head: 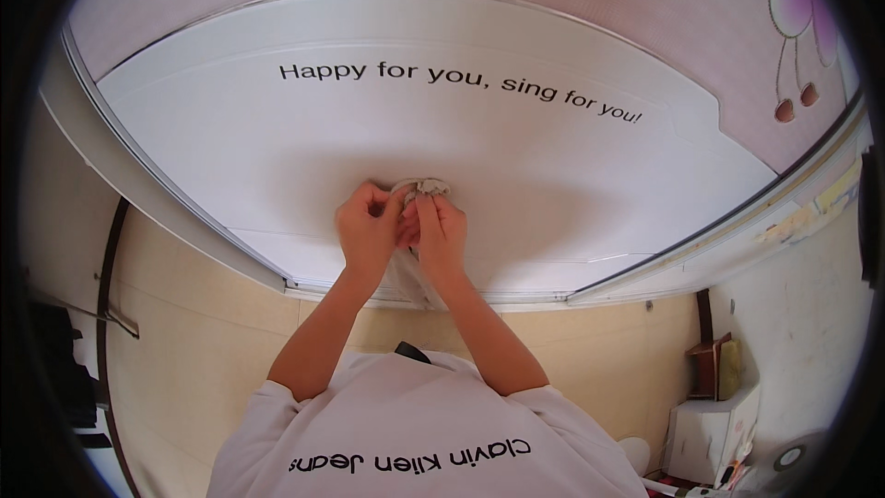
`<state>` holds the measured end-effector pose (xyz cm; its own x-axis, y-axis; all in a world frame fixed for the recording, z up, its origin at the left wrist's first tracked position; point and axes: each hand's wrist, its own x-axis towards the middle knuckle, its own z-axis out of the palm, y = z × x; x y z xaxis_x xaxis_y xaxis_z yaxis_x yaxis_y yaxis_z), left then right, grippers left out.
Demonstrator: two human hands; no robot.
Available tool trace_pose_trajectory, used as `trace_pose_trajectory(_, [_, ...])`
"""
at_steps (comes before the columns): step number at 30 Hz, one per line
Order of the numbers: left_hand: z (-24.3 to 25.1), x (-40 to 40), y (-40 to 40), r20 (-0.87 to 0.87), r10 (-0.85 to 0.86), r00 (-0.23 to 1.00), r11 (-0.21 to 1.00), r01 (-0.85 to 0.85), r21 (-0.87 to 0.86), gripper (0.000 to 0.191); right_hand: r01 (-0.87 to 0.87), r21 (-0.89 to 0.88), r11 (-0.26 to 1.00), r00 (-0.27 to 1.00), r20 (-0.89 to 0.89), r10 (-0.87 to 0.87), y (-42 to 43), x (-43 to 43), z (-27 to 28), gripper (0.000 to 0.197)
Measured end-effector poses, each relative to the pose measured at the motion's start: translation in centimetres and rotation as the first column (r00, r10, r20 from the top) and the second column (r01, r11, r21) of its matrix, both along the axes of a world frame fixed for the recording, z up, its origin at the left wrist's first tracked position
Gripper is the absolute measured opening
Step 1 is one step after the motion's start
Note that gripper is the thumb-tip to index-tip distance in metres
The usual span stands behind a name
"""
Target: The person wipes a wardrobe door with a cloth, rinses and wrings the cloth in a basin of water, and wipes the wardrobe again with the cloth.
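Both of my hands meet at chest height over a bunched piece of pale grey-beige fabric [433, 186]. My left hand [368, 218] pinches its left side with thumb and fingers. On the right side, my right hand [440, 228] grips the gathered edge between thumb and fingertips. A thin, pale length of the material [413, 280] hangs down between my wrists. Fingers cover much of the fabric, so what kind of item it is does not show. Behind my hands stands a glossy white panel [484, 131] that bears a line of black writing.
Pink panelling with a flower decoration [792, 0] lies beyond a thin metal strip. Metal frames [173, 200] border the panel. At the lower right, a white cabinet [712, 429] carries a brown box [704, 368]. Dark items [62, 366] are at the far left, above a beige tiled floor [200, 297].
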<state>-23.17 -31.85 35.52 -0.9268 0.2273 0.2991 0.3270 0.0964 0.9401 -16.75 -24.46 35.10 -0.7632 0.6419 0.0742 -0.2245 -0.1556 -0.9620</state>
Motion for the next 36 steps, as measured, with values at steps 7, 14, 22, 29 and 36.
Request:
trace_pose_trajectory(7, [-4.4, 0.5, -0.4, -0.065, 0.010, 0.998, 0.982, -0.022, -0.188, 0.023, 0.113, 0.340, 0.933, 0.992, 0.017, -0.126, 0.3, -0.6, -7.0, 0.029])
trace_pose_trajectory(14, [3.7, -0.5, 0.4, -0.114, 0.031, 0.993, 0.998, -0.024, 0.063, 0.023, 0.030, 0.169, 0.985, 0.996, -0.093, -0.015, 0.4, -0.9, 3.9, 0.029])
trace_pose_trajectory(22, [1.9, -0.6, 0.2, -0.210, 0.022, 0.977, 0.996, -0.038, -0.075, 0.024, 0.034, 0.043, 0.998, 0.999, -0.004, -0.034, 0.3, -0.1, 2.2, 0.028])
trace_pose_trajectory(29, [9.7, -0.9, 1.4, -0.333, -0.006, 0.943, 0.999, 0.022, 0.043, 0.028, 0.027, 0.106, 0.994, 0.973, -0.230, -0.002, 1.7, 0.1, 10.2, 0.028])
trace_pose_trajectory(36, [2.3, 0.9, 0.5, -0.219, -0.061, 0.974, 0.955, -0.007, -0.298, 0.027, -0.070, -0.110, 0.991, 0.997, 0.031, 0.074, 1.9, 1.9, 1.8, 0.031])
